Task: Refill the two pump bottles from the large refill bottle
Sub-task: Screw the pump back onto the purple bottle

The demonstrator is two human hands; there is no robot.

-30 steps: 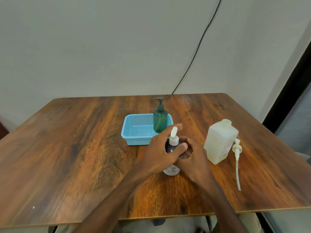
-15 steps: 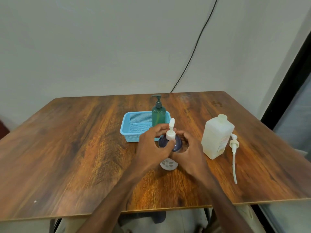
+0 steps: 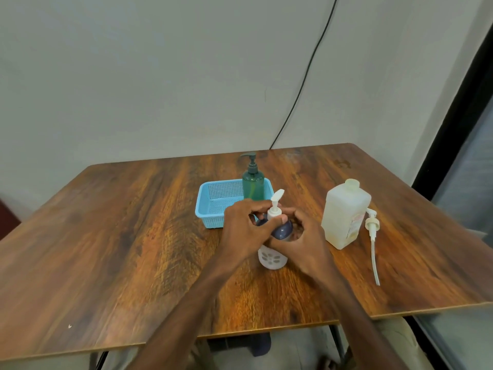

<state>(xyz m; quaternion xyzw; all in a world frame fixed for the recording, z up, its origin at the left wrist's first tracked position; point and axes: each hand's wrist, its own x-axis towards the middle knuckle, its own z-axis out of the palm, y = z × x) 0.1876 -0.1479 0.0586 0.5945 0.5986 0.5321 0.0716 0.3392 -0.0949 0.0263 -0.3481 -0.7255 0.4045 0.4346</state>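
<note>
Hands, left [image 3: 245,233] and right [image 3: 304,244], grip blue pump bottle [image 3: 280,231] (upright).

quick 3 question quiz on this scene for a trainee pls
1. True or false: the green pump bottle stands inside the blue basket.
2. Which item lies flat on the table right of the large refill bottle? A) a loose white pump with tube B) a funnel C) a sponge
3. Fill in: both the left hand and right hand are on the dark bottle with the white ____.

Key: 1 true; 2 A; 3 pump
</note>
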